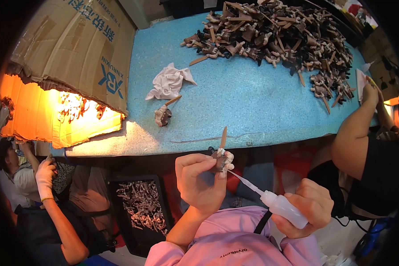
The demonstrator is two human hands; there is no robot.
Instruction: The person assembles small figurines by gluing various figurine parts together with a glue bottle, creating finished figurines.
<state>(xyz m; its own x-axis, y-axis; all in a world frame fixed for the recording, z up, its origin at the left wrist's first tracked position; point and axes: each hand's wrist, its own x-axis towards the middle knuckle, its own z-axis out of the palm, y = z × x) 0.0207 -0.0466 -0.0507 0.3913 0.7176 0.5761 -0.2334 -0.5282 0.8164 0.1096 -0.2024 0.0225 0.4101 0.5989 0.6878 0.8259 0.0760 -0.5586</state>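
My left hand (pixel 198 181) pinches a small brown and cream figurine (pixel 221 161) with a tan, blade-like piece sticking up from it. In my right hand (pixel 309 208) is a white squeeze bottle (pixel 283 207), tilted so that its thin nozzle points up and left. The nozzle's tip touches or nearly touches the figurine's lower right side; I cannot tell which. On the blue table (pixel 199 102) beyond lie a single similar figurine (pixel 162 116) and a crumpled white cloth (pixel 169 82).
A big heap of figurines (pixel 270 33) covers the table's far right. At left, a cardboard box (pixel 75 48) shelters brightly lit small parts. A black tray (pixel 139 208) of figurines sits low at left. Co-workers' arms (pixel 354 133) show at right, and a gloved hand (pixel 45 177) at left.
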